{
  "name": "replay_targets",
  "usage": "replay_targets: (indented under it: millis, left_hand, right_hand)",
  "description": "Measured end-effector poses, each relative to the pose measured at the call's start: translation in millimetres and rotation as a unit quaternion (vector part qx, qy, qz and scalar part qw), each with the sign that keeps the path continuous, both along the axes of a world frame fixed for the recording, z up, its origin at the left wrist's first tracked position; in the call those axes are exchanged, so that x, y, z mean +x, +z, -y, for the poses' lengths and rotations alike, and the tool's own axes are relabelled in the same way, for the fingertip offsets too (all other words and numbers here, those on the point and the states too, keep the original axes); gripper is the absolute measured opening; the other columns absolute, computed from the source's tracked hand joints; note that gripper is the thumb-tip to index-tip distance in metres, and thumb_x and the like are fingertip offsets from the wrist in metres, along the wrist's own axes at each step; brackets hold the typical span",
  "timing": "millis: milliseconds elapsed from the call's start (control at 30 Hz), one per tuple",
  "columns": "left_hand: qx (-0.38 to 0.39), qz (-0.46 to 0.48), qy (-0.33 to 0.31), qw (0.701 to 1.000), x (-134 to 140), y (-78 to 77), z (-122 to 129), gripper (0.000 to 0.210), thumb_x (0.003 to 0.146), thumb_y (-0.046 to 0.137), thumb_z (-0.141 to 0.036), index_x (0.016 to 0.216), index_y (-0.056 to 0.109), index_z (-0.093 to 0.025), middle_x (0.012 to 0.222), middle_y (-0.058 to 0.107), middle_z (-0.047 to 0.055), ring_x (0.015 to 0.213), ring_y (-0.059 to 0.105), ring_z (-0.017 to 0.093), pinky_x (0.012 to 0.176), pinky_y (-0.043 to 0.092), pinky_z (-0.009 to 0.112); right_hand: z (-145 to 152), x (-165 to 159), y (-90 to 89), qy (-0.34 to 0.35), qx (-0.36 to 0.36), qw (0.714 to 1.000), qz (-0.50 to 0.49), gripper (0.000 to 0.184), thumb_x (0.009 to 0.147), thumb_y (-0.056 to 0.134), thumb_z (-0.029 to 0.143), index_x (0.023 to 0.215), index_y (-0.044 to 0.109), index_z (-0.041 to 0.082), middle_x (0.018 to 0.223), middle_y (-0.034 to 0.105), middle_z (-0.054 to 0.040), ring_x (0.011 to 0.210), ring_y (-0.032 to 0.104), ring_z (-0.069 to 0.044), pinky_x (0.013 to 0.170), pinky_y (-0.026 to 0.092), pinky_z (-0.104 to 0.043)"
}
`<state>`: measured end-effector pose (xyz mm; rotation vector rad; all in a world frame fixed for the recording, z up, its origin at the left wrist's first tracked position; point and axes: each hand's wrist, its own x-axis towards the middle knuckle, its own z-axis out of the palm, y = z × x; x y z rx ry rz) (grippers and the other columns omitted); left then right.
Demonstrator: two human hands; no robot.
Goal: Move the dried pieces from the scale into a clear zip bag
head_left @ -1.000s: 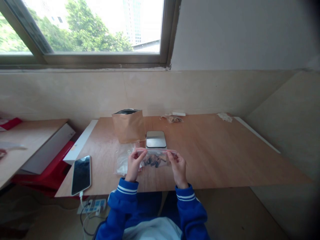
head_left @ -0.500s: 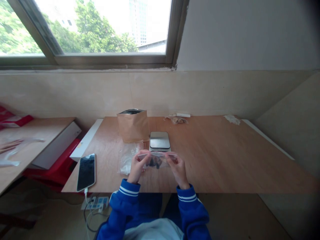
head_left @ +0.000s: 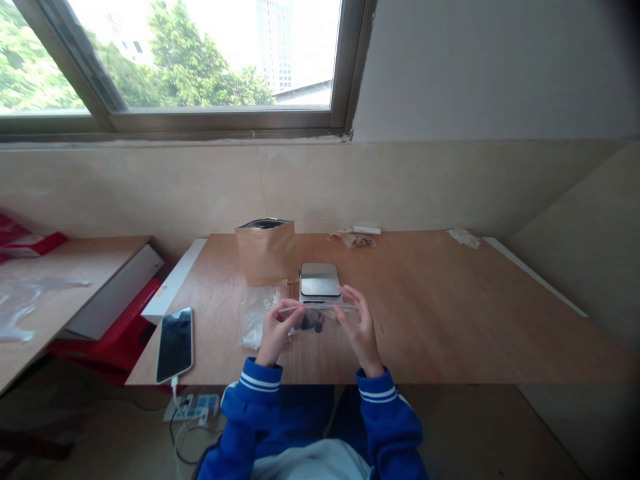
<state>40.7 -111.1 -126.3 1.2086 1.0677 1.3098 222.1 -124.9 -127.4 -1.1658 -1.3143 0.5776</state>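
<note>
A small clear zip-lock bag (head_left: 327, 321) with dark pieces inside hangs in front of me, above the table's near part. My left hand (head_left: 276, 328) is closed in a pinch on the left end of its top strip. Around the right end is my right hand (head_left: 361, 330), the thumb against the strip and the fingers raised a little on the far side. Just beyond the bag lies a flat scale (head_left: 320, 280) with a silver plate. Clear plastic bags (head_left: 254, 320) with red strips lie to the left, partly behind my left hand.
A brown paper pouch (head_left: 267, 253) stands with its top open, behind the clear bags. A phone (head_left: 175, 345) on a charging cable lies at the left edge. Farther back are a bag of brownish pieces (head_left: 355, 239) and a crumpled white piece (head_left: 464, 238).
My right hand's fingers have loosened and lifted from the bag's top strip. My left hand keeps its pinch. Another person's hand at the far left has gone out of view.
</note>
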Motion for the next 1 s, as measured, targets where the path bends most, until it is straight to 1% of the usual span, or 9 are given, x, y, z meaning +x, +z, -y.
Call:
replay_targets:
  millis: [100, 167, 233, 400, 600, 700, 833, 933, 1000]
  left_hand:
    - [0.026, -0.031, -0.022, 0.999, 4.5, -3.6, 1.2, 0.021, 0.078, 0.072, -0.036, 0.083, 0.07, -0.015, 0.079, 0.067, 0.004, 0.071, 0.061, 0.015, 0.065, 0.046, 0.025]
    - [0.056, -0.058, -0.014, 0.997, 6.7, -8.0, -0.1, 0.019, 0.08, 0.07, -0.035, 0.084, 0.07, -0.016, 0.081, 0.068, 0.005, 0.075, 0.062, 0.017, 0.067, 0.047, 0.026]
    - [0.093, -0.086, -0.002, 0.992, 6.3, -12.1, -3.6, 0.016, 0.081, 0.068, -0.033, 0.084, 0.071, -0.017, 0.082, 0.067, 0.005, 0.079, 0.062, 0.018, 0.071, 0.047, 0.028]
    - [0.136, -0.131, -0.037, 0.981, -0.5, -9.4, -13.4, 0.015, 0.082, 0.066, -0.032, 0.08, 0.072, -0.019, 0.081, 0.067, 0.006, 0.081, 0.062, 0.019, 0.076, 0.047, 0.031]
    - [0.105, -0.118, -0.059, 0.986, 4.7, 1.4, -8.9, 0.024, 0.084, 0.064, -0.041, 0.089, 0.071, -0.019, 0.087, 0.069, 0.007, 0.082, 0.063, 0.02, 0.074, 0.049, 0.03]
    - [0.09, -0.099, -0.031, 0.991, 8.6, -0.9, -5.4, 0.028, 0.086, 0.06, -0.044, 0.096, 0.066, -0.018, 0.086, 0.069, 0.006, 0.079, 0.063, 0.019, 0.071, 0.049, 0.029]
    - [0.106, -0.122, 0.0, 0.987, 9.7, -5.8, -4.4, 0.026, 0.084, 0.063, -0.044, 0.081, 0.062, -0.018, 0.078, 0.066, 0.004, 0.074, 0.06, 0.017, 0.069, 0.046, 0.028]
    - [0.111, -0.134, -0.008, 0.985, 11.3, -9.4, -4.7, 0.025, 0.084, 0.063, -0.042, 0.08, 0.062, -0.018, 0.078, 0.064, 0.003, 0.074, 0.058, 0.017, 0.069, 0.044, 0.027]
    - [0.109, -0.131, -0.013, 0.985, 14.2, -11.9, -4.5, 0.025, 0.085, 0.062, -0.042, 0.08, 0.061, -0.018, 0.078, 0.063, 0.003, 0.074, 0.058, 0.017, 0.069, 0.044, 0.028]
  right_hand:
    - [4.0, 0.7, 15.9, -0.008, 0.052, 0.981, 0.187, 0.034, 0.088, 0.057, 0.029, 0.122, 0.059, 0.024, 0.123, 0.064, -0.0086, 0.119, 0.054, -0.026, 0.104, 0.036, -0.046]
    - [4.0, -4.1, 23.1, 0.034, 0.051, 0.955, 0.289, 0.019, 0.09, 0.056, 0.028, 0.106, 0.066, 0.024, 0.106, 0.071, -0.006, 0.106, 0.06, -0.025, 0.099, 0.037, -0.043]
    - [-0.2, -9.8, 24.4, 0.055, 0.043, 0.94, 0.334, 0.015, 0.093, 0.054, 0.03, 0.092, 0.068, 0.023, 0.09, 0.073, -0.004, 0.088, 0.064, -0.022, 0.089, 0.04, -0.039]
    - [-18.8, -12.2, 11.0, 0.067, 0.043, 0.925, 0.372, 0.029, 0.097, 0.047, 0.028, 0.078, 0.068, 0.023, 0.074, 0.072, -0.0025, 0.072, 0.063, -0.019, 0.082, 0.037, -0.035]
    - [-19.6, -7.8, 5.0, 0.029, 0.032, 0.931, 0.362, 0.031, 0.092, 0.046, 0.016, 0.075, 0.069, 0.025, 0.071, 0.072, -0.0018, 0.067, 0.06, -0.018, 0.075, 0.037, -0.032]
    - [-13.2, -10.1, 9.9, 0.04, 0.018, 0.932, 0.36, 0.021, 0.093, 0.05, 0.024, 0.087, 0.07, 0.025, 0.078, 0.073, -0.0022, 0.071, 0.062, -0.019, 0.074, 0.037, -0.032]
    - [-9.8, -15.1, 12.0, 0.055, -0.004, 0.935, 0.349, 0.022, 0.092, 0.055, 0.031, 0.111, 0.063, 0.025, 0.09, 0.073, -0.0027, 0.082, 0.065, -0.021, 0.076, 0.038, -0.031]
    - [-13.5, -16.9, 5.4, 0.051, 0.0, 0.927, 0.371, 0.013, 0.093, 0.055, 0.027, 0.094, 0.068, 0.024, 0.085, 0.073, -0.0026, 0.079, 0.064, -0.021, 0.075, 0.038, -0.031]
    - [-17.0, -17.1, -0.9, 0.027, 0.013, 0.925, 0.378, 0.018, 0.093, 0.053, 0.021, 0.082, 0.068, 0.023, 0.078, 0.072, -0.0028, 0.074, 0.062, -0.02, 0.074, 0.038, -0.032]
